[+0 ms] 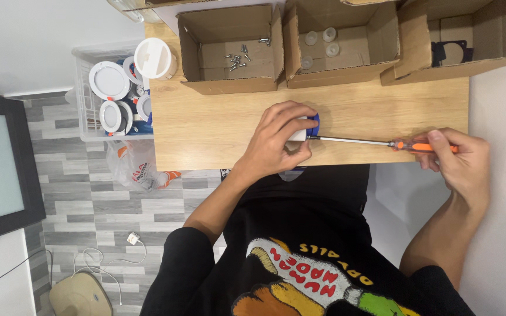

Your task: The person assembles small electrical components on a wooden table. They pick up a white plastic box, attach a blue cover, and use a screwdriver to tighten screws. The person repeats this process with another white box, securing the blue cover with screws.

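My left hand [276,140] grips a small white and blue part [306,126] and presses it onto the wooden table [206,126] near its front edge. My right hand [461,161] is closed around the orange handle of a screwdriver [376,142]. The long metal shaft lies level, and its tip meets the side of the small part. Most of the part is hidden under my fingers.
Three open cardboard boxes stand along the table's far side: one with several screws [238,58], one with clear round caps [320,44], one with a black bracket [452,51]. A white basket [86,96] of round white lamps sits left of the table, beside a plastic bag [139,167].
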